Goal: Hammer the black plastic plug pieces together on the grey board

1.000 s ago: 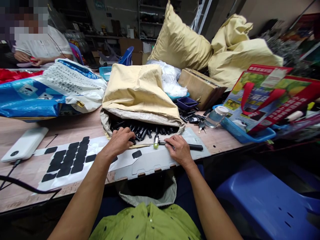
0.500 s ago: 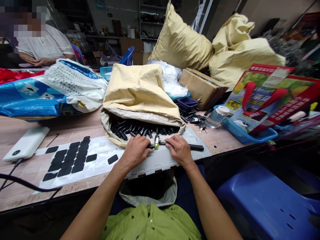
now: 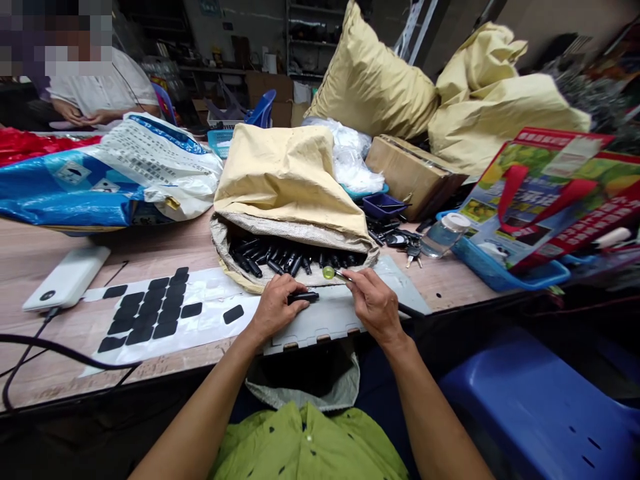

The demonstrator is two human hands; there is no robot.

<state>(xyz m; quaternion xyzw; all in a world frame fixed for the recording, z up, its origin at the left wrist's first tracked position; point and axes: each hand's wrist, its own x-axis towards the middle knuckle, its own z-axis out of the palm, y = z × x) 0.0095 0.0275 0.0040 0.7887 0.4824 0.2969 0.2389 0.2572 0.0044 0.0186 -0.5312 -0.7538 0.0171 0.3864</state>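
- At the front edge of the wooden-topped table (image 3: 197,357), over a flat gray board (image 3: 320,320), the left hand (image 3: 277,308) has its thumb and fingers clamped on a black tubular part (image 3: 307,297), which points across toward the right hand (image 3: 376,303).
- Just right of it, the right hand has its fingers closed on the shaft of a small hammer (image 3: 329,273); its yellow-green face is turned to the camera, and the dark handle comes out beyond the hand.
- Behind both hands, a cream sack (image 3: 285,177) lies with its mouth toward the person, showing a heap of loose black parts (image 3: 293,259).
- To the left, a white backing sheet (image 3: 210,283) carries dark rounded stickers (image 3: 143,313); a white power bank (image 3: 67,279) with a cable lies beyond.
- Right of the sack are keys (image 3: 414,253), a clear lidded jar (image 3: 443,235) and a blue basket (image 3: 505,272) with a printed shopping bag (image 3: 540,200).
- Across at the far left, a co-worker (image 3: 103,87) in white sits with hands together.
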